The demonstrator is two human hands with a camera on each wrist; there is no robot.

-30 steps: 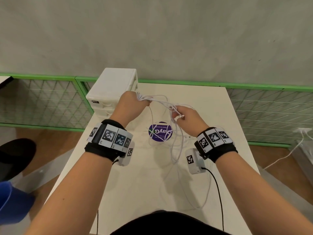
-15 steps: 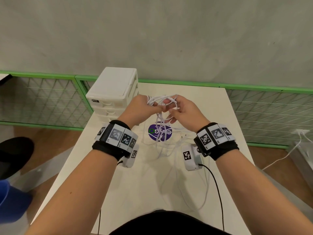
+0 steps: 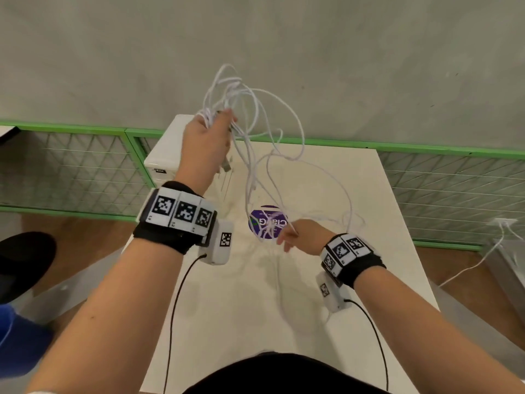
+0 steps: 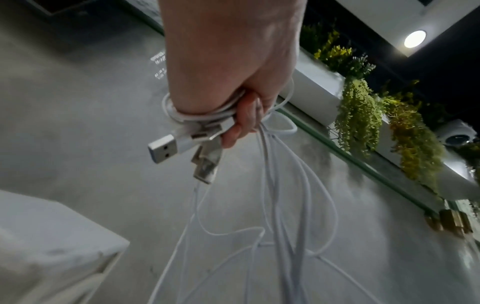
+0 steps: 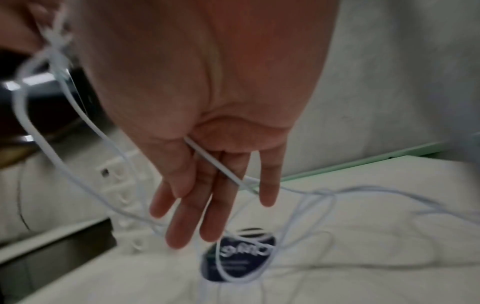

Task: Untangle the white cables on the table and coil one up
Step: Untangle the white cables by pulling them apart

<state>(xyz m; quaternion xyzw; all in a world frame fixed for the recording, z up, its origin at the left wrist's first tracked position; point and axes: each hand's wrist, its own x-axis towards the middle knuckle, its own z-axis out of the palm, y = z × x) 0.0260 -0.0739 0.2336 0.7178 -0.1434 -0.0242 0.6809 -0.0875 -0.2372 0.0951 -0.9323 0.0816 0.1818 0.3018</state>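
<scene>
My left hand [image 3: 217, 122] is raised high above the table's far edge and grips a bundle of white cables [image 3: 230, 89]. Loops stick up above the fist, and long strands hang down to the table. In the left wrist view the fingers [image 4: 239, 123] curl round the coiled strands, and USB plugs [image 4: 168, 147] stick out of the fist. My right hand [image 3: 287, 240] is low over the table beside the purple sticker [image 3: 268, 221], fingers straight. One white strand [image 5: 221, 166] runs across its palm and between the fingers [image 5: 187, 216].
A white drawer box [image 3: 167, 149] stands at the table's far left corner, under my left forearm. The white table [image 3: 227, 322] carries slack cable loops near its right side. Green mesh railing [image 3: 71, 166] runs behind. Black wires hang from both wrist cameras.
My left hand has risen well above the table, lifting the cable bundle. My right hand has left the bundle and dropped towards the table, its fingers now straight.
</scene>
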